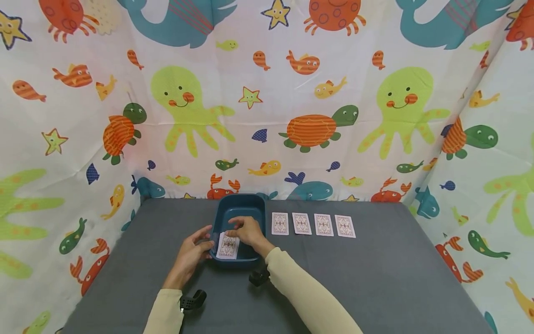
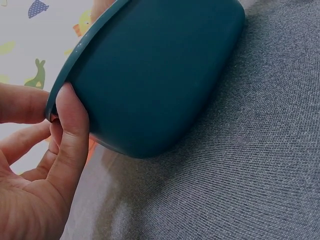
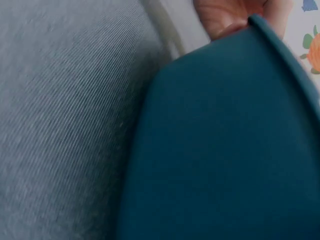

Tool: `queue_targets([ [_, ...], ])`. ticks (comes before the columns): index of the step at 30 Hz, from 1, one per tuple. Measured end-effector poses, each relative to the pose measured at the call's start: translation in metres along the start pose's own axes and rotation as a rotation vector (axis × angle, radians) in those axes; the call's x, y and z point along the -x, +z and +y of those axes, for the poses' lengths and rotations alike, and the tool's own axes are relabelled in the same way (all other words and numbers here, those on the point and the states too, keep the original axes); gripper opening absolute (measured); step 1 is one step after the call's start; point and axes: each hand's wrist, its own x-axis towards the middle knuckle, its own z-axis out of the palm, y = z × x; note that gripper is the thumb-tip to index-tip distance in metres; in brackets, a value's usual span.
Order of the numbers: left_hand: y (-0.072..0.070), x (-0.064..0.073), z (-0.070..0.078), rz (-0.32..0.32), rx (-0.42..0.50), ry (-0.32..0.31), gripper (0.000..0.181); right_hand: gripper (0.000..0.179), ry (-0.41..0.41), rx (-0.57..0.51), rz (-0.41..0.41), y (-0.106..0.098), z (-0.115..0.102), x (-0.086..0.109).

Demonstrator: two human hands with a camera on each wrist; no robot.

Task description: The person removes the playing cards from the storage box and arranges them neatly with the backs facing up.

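Note:
A dark teal plastic tub (image 1: 235, 263) stands on the table, and its outer wall (image 2: 155, 75) fills much of the left wrist view. My left hand (image 1: 189, 255) grips the tub's left rim, thumb against the outside and fingers over the edge. At the tub's left front corner, inside it, lies a face-down playing card (image 1: 227, 249) with a patterned back. My right hand (image 1: 248, 232) reaches over the tub and pinches the card's upper end; whether other cards lie beneath, I cannot tell. The right wrist view shows the tub wall (image 3: 220, 140) and my left hand (image 3: 227, 17).
To the right of the tub, several face-down playing cards (image 1: 302, 223) lie in a row. Dark grey cloth covers the table (image 1: 354, 283). A curtain (image 1: 233, 134) printed with sea animals hangs behind and along both sides.

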Motion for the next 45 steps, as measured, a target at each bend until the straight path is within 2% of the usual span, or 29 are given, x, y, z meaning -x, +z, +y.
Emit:
queue_targets([
  [12, 0.0019, 0.0011, 0.0001, 0.007, -0.028, -0.009, 0.054, 0.039, 0.064, 0.086, -0.019, -0.0011, 0.0022, 0.0028],
  [21, -0.0001, 0.0016, 0.0015, -0.004, -0.017, -0.008, 0.054, 0.042, 0.045, 0.165, -0.007, 0.0034, 0.0057, -0.0004],
  [31, 0.0002, 0.0000, 0.0018, -0.008, -0.021, -0.029, 0.054, 0.040, 0.090, 0.223, -0.001, 0.0031, 0.0044, 0.0004],
  [45, 0.0009, 0.0010, 0.0023, -0.006, -0.020, -0.015, 0.055, 0.048, 0.097, 0.294, 0.026, 0.0068, 0.0061, -0.0004],
])
